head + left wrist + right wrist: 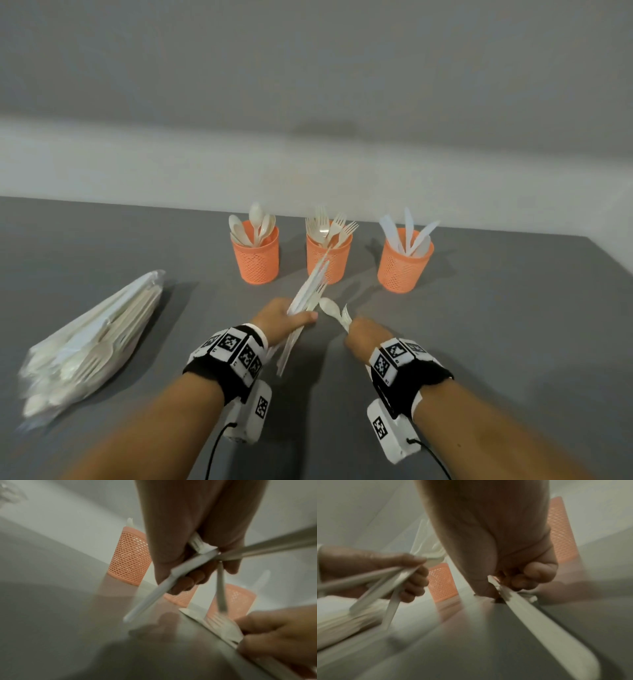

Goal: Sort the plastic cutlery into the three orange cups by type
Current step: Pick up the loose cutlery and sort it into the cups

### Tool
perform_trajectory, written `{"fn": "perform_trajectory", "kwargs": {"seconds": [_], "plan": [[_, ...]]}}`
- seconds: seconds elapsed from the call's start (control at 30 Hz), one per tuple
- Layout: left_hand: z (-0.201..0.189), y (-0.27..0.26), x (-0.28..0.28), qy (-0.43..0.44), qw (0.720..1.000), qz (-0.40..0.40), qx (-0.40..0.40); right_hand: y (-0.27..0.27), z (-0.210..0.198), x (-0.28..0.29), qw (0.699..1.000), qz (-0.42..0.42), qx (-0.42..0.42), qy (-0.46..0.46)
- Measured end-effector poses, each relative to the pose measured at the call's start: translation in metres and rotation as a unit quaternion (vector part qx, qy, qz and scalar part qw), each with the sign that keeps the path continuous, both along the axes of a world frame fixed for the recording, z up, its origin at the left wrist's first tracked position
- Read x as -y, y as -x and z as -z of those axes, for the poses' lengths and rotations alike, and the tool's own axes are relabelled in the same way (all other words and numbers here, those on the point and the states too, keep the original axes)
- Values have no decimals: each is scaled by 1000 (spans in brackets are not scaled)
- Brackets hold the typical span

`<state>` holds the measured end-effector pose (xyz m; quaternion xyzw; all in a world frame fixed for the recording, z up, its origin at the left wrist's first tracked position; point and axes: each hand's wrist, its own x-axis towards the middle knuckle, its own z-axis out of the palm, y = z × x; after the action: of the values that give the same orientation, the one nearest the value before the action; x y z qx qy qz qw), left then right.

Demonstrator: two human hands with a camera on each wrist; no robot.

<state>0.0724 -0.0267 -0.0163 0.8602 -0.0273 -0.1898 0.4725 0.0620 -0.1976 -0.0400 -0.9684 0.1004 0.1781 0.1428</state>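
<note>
Three orange mesh cups stand in a row at the back of the grey table: the left cup (256,253) holds spoons, the middle cup (328,257) forks, the right cup (404,262) knives. In front of the middle cup my left hand (286,318) grips a bunch of white cutlery (308,291) that fans out toward the cups. Just to its right my right hand (364,334) grips a spoon (328,305) and a fork (346,317) by their handles. The left wrist view shows the left hand's fingers (185,580) curled round several handles. In the right wrist view, fingers (529,577) curl round a handle (539,620).
A clear plastic bag of white cutlery (92,342) lies on the table at the left. The table's (513,325) far edge meets a pale wall behind the cups, and its right edge runs diagonally at the far right.
</note>
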Motion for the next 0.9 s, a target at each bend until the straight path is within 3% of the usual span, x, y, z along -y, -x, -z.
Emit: {"fn": "perform_trajectory", "kwargs": {"seconds": [0.07,0.17,0.23,0.37,0.47,0.57,0.63,0.77,0.9], "plan": [[-4,3,5,101,994,-40,-25,2,9,-2,999,-22,20,36],[-7,8,16,288,950,-94,-77,2,11,-1,998,-42,27,34],[-8,8,21,346,928,-111,-78,2,9,0,999,-41,15,13],[-7,7,24,412,898,-127,-92,2,-2,6,998,-49,11,-31],[-5,8,29,433,884,-143,-103,-1,-23,9,982,-29,91,-162],[-8,9,35,476,865,-129,-97,6,-47,2,906,28,96,-411],[-12,9,42,496,856,-115,-88,13,-57,-6,869,13,50,-493],[-16,10,51,485,861,-135,-70,12,-64,-14,887,-33,4,-460],[-12,12,56,497,853,-150,-47,11,-70,-16,870,24,-36,-491]]}}
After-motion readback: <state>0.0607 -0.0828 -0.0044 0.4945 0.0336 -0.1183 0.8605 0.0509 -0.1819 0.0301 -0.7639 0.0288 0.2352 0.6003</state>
